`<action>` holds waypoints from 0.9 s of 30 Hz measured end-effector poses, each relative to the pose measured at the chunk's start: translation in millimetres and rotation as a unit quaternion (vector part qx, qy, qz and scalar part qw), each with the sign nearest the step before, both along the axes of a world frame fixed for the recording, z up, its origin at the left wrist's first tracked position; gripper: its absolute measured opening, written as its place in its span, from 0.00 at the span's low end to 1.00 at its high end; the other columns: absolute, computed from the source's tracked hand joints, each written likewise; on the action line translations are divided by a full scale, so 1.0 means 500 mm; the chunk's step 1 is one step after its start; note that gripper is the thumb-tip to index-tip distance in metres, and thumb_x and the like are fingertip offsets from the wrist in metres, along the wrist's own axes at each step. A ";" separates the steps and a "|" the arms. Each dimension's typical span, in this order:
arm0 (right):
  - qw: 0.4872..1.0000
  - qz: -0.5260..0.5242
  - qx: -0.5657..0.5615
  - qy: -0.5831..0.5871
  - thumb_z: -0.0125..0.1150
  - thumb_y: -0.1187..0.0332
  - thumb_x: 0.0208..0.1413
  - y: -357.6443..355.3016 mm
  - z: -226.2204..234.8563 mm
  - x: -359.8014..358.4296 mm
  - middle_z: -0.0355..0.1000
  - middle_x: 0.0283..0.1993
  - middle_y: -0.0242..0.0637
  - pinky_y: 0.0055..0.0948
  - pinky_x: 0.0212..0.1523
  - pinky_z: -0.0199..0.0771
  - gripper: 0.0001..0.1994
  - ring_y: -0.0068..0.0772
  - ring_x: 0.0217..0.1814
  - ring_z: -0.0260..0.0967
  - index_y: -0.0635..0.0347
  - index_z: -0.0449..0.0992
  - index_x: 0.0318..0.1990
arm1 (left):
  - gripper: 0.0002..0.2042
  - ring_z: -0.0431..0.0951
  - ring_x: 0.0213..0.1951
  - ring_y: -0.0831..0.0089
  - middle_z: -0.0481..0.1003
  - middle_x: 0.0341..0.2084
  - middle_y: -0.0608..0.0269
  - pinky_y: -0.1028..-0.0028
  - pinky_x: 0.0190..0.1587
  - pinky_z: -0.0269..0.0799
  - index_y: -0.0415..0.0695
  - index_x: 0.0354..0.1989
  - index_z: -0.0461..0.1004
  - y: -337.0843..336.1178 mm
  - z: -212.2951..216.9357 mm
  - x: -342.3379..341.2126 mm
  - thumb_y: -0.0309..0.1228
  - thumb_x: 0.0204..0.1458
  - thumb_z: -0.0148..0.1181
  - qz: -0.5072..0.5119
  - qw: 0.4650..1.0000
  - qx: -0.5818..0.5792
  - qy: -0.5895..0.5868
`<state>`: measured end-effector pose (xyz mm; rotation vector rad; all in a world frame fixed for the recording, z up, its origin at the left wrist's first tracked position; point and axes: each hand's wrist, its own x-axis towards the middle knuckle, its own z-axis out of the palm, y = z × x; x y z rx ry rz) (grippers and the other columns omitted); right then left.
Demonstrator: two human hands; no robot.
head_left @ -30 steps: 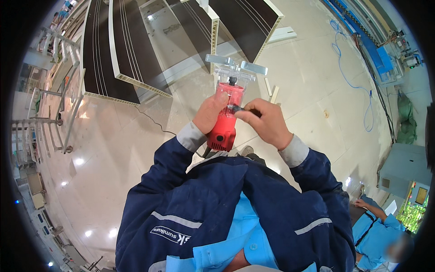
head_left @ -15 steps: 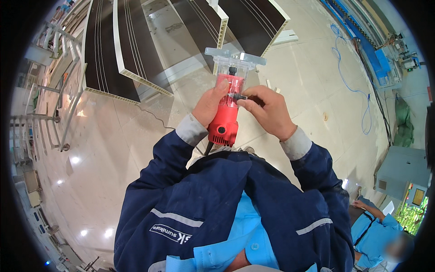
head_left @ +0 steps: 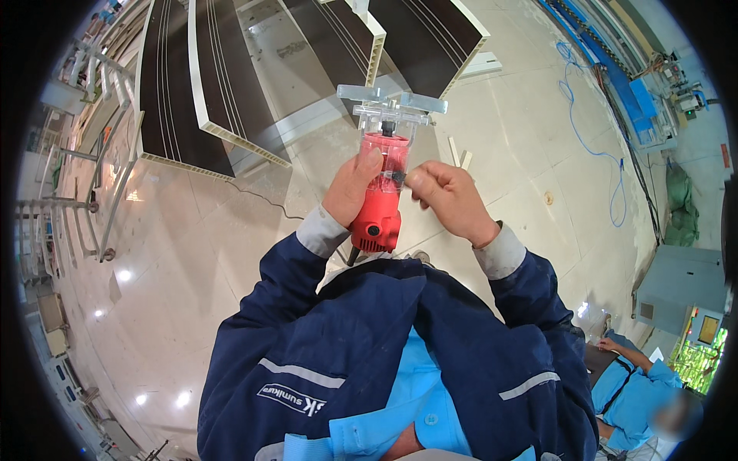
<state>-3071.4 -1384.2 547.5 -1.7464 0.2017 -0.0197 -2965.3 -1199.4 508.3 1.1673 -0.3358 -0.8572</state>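
Red router point(head_left: 377, 203), clear base, held upright above the floor. Left hand point(head_left: 351, 188): wrapped around the router's left side, thumb on its front. Right hand point(head_left: 450, 196): fingers bunched at the router's right, beside its black knob point(head_left: 398, 177); contact cannot be told. Change: right fingers, earlier pinching the knob, now curled more tightly.

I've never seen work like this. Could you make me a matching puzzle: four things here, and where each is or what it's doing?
1. left hand
2. right hand
3. blue cord
4. dark panels

A. on the floor, toward the picture's right
B. close by the black knob
C. pale-edged, at the picture's top
D. gripping the red power tool

Pairs: 1-D, 2-B, 3-A, 4-C
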 end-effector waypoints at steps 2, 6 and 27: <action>0.983 0.004 0.147 0.114 0.72 0.67 0.58 0.001 0.004 -0.007 0.74 0.34 0.35 0.28 0.30 0.70 0.10 0.27 0.31 0.70 0.62 0.78 0.41 | 0.28 0.77 0.34 0.77 0.78 0.39 0.62 0.75 0.37 0.76 0.39 0.54 0.73 0.000 0.000 -0.003 0.56 0.69 0.48 0.010 1.000 -0.007 -0.013; 0.998 -0.010 -0.038 -0.056 0.73 0.66 0.58 0.019 0.007 -0.009 0.73 0.32 0.34 0.27 0.31 0.70 0.11 0.24 0.31 0.69 0.62 0.79 0.41 | 0.28 0.77 0.36 0.78 0.78 0.39 0.62 0.75 0.38 0.76 0.39 0.55 0.73 0.009 0.004 -0.002 0.55 0.69 0.48 -0.015 1.000 -0.010 -0.006; 0.935 -0.022 -0.261 -0.237 0.71 0.72 0.56 0.017 -0.002 -0.037 0.78 0.46 0.41 0.34 0.42 0.77 0.14 0.39 0.45 0.77 0.61 0.79 0.49 | 0.28 0.77 0.44 0.77 0.76 0.46 0.63 0.72 0.47 0.76 0.37 0.60 0.69 0.009 -0.001 -0.004 0.53 0.67 0.52 -0.012 0.997 -0.028 -0.069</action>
